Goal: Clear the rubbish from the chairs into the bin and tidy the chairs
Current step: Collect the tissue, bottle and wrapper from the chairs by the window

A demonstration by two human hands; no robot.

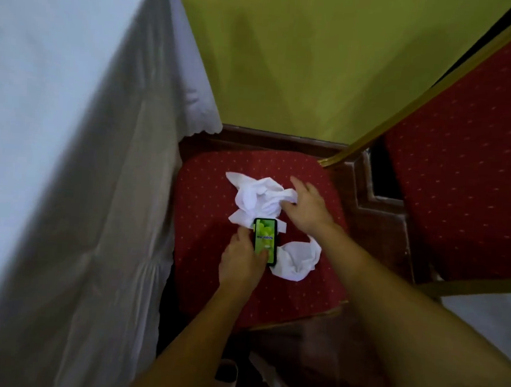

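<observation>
Rubbish lies on the red dotted upholstered chair seat (205, 208): a green rectangular Mentos packet with a dark rim (265, 241) near the seat's middle, a large crumpled white tissue (257, 198) touching the packet's far end, and a smaller crumpled white tissue (296, 263) just beside the packet on the right.

The left hand (241, 261) pinches the packet, thumb on its face and fingers at its left edge. The right hand (306, 204) rests on the large tissue's right end, fingers curled; whether it has closed a grip cannot be told.

Risks, as judged:
- The packet's far end overlaps the large tissue; lifting either alone may drag the other off the seat.
- A loose hold on the tissue may shed part of it.
- The smaller tissue is unheld and could be overlooked.
- No bin is visible, so dropping items in transit is possible.
</observation>
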